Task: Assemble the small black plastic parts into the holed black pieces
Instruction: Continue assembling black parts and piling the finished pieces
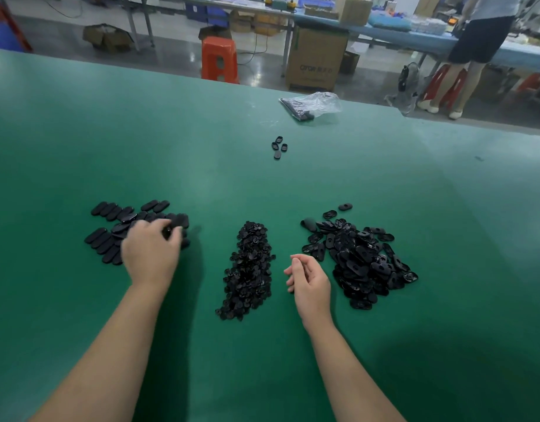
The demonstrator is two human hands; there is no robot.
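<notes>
Green tabletop [262, 184] is carrying three black piles, all sitting in a row near the person. Small parts [247, 269] are heaped in the middle pile, holed pieces [360, 260] are piled on the right, and flat oval pieces [110, 226], partly lined up in rows, are lying on the left.

Left hand [151, 254] is reaching palm-down over the oval pieces, fingers curling onto one black piece at the fingertips. It's a bit blurred, so I can't tell exactly how it's gripping.

Right hand [308, 281] is hovering between the middle pile and the holed pieces, fingers loosely curled, and I'm not seeing anything in it.

Further back, four loose pieces [279, 147] are sitting together, well apart from the piles, and a clear bag [314, 105] with dark stuff inside is lying near the far edge. Beyond the tabletop, an orange stool [219, 59] and a cardboard box [316, 59] are standing on the floor.
</notes>
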